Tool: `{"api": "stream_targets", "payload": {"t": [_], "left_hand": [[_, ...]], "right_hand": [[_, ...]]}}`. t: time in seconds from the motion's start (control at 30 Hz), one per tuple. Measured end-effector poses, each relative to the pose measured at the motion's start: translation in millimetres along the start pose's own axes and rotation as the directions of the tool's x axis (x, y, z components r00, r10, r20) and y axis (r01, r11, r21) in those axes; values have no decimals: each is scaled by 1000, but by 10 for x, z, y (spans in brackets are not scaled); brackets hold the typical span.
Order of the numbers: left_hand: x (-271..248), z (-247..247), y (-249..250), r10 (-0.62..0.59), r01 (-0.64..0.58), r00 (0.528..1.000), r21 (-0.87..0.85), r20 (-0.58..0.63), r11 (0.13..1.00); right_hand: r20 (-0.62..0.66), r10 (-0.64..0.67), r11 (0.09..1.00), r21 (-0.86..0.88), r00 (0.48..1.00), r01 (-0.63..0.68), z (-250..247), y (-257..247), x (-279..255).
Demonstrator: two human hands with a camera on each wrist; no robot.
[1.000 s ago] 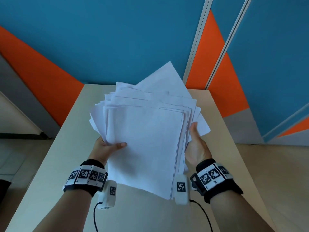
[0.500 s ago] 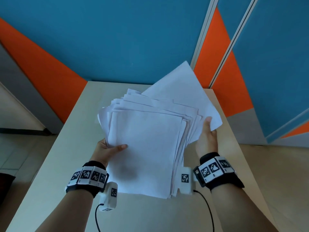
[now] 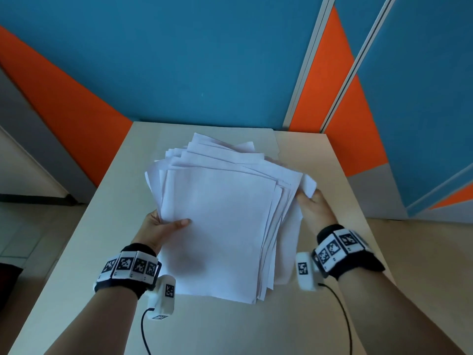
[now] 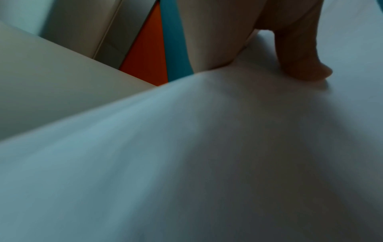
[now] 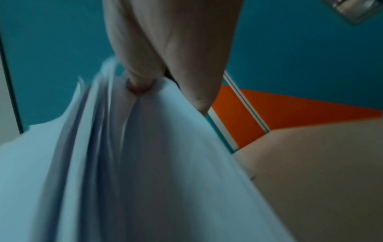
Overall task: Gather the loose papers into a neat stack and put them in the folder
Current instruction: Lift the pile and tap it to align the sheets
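Observation:
An uneven pile of white papers (image 3: 217, 213) is held tilted over the beige table (image 3: 76, 252), its sheets fanned out at the far end. My left hand (image 3: 165, 226) grips the pile's left edge, thumb on the top sheet and fingers hidden beneath. My right hand (image 3: 310, 204) pinches the right edge, where a corner curls over it. The left wrist view shows the thumb (image 4: 300, 57) pressing the top sheet (image 4: 186, 147). In the right wrist view a finger digs into the bunched papers (image 5: 145, 163). A beige folder (image 3: 266, 137) lies flat at the table's far end, mostly hidden behind the pile.
The table's far edge meets a blue and orange wall (image 3: 204, 60). Floor lies past the table's left and right edges. Cables hang from both wrist cameras over the near part of the table.
The large sheet sticking out at the far right has been drawn in against the pile. My right hand slid farther along the right edge, and the pile has come lower.

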State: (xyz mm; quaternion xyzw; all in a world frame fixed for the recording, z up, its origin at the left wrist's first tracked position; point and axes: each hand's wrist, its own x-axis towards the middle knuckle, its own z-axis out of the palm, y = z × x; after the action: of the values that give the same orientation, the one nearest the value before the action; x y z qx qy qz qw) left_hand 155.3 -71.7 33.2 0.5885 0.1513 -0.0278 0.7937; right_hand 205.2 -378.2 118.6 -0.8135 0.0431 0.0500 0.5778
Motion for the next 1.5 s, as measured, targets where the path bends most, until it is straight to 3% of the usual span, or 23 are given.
{"api": "stream_targets", "payload": {"t": [0.07, 0.13, 0.27, 0.37, 0.5, 0.57, 0.67, 0.87, 0.93, 1.03, 1.13, 1.23, 1.33, 1.5], "left_hand": [[9, 7, -2, -6, 6, 1000, 2, -10, 1000], [3, -18, -12, -13, 14, 1000, 5, -24, 1000], [-37, -75, 4, -32, 31, 999, -28, -16, 999], [-55, -25, 51, -38, 40, 998, -39, 40, 998], [-17, 68, 204, -37, 40, 996, -33, 85, 999], [-2, 88, 298, -29, 32, 994, -25, 105, 999], [13, 99, 401, -17, 19, 993, -14, 119, 1000], [26, 112, 587, 69, -76, 988, 50, 138, 996], [46, 97, 624, 120, -143, 979, 137, 166, 980], [3, 96, 583, 92, -138, 977, 235, 195, 962], [-22, 206, 536, 105, -135, 988, 318, 109, 938], [-34, 287, 588, 86, -80, 996, 258, -11, 963], [-45, 290, 675, 185, -186, 982, 171, 24, 968], [-49, 282, 606, 224, -224, 974, 159, 18, 961]], "right_hand": [[119, -26, 970, 241, 993, -3, 95, 146, 41], [255, -15, 915, 393, 967, -89, 71, 344, 53], [399, 236, 928, 177, 886, -327, 162, 307, -120], [384, 361, 899, 97, 850, -426, 303, 338, -97], [300, 243, 899, 287, 922, -330, 357, 483, 131], [342, 160, 890, 356, 926, -285, 336, 370, 124], [415, 98, 896, 359, 905, -261, 279, 238, 108], [287, 0, 928, 357, 958, -107, 232, -44, 5], [305, 5, 966, 244, 952, -83, 207, -114, -60], [325, 89, 991, 64, 941, -116, 207, -127, -123], [326, 79, 996, 11, 942, -87, 283, -173, -131], [215, 28, 994, 99, 976, -50, 391, -214, -96], [144, -18, 976, 215, 989, -14, 416, -186, -55], [143, 4, 982, 187, 990, -31, 476, -68, -59]]}}
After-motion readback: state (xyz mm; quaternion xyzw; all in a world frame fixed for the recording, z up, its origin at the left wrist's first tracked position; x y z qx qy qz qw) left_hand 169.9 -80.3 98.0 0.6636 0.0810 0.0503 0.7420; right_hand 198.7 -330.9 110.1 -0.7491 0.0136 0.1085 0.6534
